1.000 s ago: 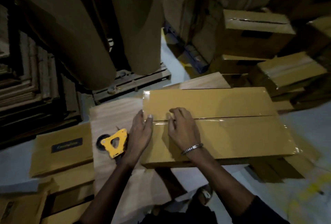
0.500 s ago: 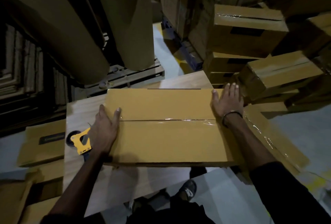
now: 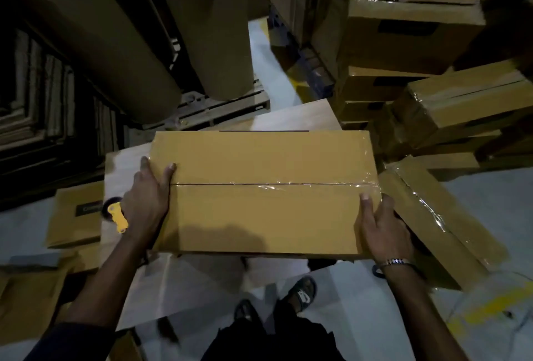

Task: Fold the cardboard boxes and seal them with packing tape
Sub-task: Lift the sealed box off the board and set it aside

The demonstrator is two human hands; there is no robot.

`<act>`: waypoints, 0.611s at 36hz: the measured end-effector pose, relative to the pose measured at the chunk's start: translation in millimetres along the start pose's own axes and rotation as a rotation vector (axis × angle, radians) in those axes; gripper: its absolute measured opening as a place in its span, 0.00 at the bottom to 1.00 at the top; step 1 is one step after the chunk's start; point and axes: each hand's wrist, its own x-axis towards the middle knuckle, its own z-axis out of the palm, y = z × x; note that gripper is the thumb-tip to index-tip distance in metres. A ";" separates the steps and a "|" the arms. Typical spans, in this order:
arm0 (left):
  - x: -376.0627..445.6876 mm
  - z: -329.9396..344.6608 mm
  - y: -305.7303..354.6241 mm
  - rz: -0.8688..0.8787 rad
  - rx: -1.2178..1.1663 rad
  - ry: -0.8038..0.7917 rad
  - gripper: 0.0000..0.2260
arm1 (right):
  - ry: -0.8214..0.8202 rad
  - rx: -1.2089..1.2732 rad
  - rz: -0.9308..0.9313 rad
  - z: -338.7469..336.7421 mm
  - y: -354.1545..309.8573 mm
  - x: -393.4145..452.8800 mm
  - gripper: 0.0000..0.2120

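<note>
The flat tan cardboard box (image 3: 265, 190), its centre seam under clear tape, lies on the pale worktop (image 3: 184, 282), gripped at each end: right hand (image 3: 385, 232) and left hand (image 3: 148, 197) fingers curled over its edges. To move it well, lift level with equal pull, clear of the yellow tape dispenser (image 3: 116, 215) beside the left wrist. Set it squarely among the taped brown boxes (image 3: 458, 101) beyond.

Closed taped cardboard box (image 3: 265, 205), seemingly level

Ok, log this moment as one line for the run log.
stage: box taped | left hand: grips left end of cardboard box | right hand: grips right end | tape dispenser: on work surface, untouched
</note>
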 end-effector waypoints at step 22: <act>-39.7 -7.1 -23.2 0.038 -0.266 -0.164 0.49 | 0.175 0.098 0.021 -0.8 42.4 -44.8 0.32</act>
